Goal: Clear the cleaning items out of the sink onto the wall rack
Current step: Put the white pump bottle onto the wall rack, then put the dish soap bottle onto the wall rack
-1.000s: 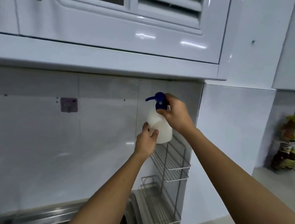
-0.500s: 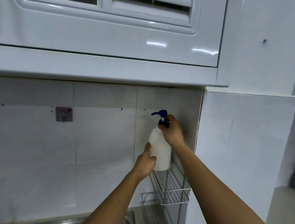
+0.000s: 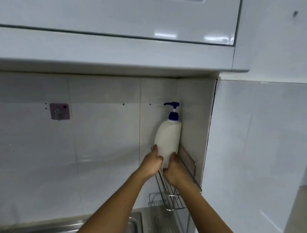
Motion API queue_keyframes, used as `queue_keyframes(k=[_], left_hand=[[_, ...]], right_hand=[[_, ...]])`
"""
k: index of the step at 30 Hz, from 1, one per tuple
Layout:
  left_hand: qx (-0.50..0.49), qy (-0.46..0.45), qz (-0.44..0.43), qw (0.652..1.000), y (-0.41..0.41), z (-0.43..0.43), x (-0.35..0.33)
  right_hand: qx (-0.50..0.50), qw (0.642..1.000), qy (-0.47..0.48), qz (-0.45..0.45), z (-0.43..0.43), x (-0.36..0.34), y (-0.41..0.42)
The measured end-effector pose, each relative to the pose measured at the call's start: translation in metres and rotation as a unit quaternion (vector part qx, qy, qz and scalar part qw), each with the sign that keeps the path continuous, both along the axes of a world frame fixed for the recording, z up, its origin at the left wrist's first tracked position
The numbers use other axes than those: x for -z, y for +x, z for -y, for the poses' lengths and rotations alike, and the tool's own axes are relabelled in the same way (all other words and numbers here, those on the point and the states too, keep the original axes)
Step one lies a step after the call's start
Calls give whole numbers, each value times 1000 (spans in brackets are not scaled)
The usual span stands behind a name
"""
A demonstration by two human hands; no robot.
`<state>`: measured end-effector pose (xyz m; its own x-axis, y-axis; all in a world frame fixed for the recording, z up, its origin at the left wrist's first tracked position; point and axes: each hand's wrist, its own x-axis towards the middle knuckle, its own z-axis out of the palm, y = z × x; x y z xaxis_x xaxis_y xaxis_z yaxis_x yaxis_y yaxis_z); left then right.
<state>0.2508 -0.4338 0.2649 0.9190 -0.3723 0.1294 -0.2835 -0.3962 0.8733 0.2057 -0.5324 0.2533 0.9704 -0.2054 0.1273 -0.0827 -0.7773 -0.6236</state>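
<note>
White pump bottle (image 3: 168,136): standing upright at wall rack (image 3: 175,193) top shelf, in corner. Left hand (image 3: 152,162) and right hand (image 3: 175,170) gripping its base from either side.

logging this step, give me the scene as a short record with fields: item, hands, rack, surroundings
item: white pump bottle with blue pump head, upright, in the corner against the side wall
left hand: gripping the bottle's lower left side
right hand: gripping the bottle's lower right side
rack: wire wall rack, upper shelf under the bottle; whether its base rests on the shelf is hidden by the hands
lower shelf: nothing visible on the part in view
surroundings: steel sink below, pink wall hook on the tiles, white cabinet above
</note>
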Motion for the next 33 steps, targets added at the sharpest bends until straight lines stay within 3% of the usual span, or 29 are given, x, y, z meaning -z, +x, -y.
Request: queue_keyframes(k=[3, 14, 21, 27, 33], left_hand=[[3, 20, -7, 1000, 3, 1, -3], [-27, 135, 22, 990, -8, -52, 9], [-79, 252, 40, 964, -47, -142, 54], [-88, 328, -29, 940, -91, -235, 130], [-116, 387, -125, 906, -150, -331, 212]], right_hand=[[-9, 998, -3, -58, 3, 4, 3], [8, 992, -102, -81, -4, -4, 0], [88, 980, -162, 75, -50, -24, -31], [27, 956, -230, 181, -113, 18, -50], [-98, 968, -232, 4, -183, 148, -89]])
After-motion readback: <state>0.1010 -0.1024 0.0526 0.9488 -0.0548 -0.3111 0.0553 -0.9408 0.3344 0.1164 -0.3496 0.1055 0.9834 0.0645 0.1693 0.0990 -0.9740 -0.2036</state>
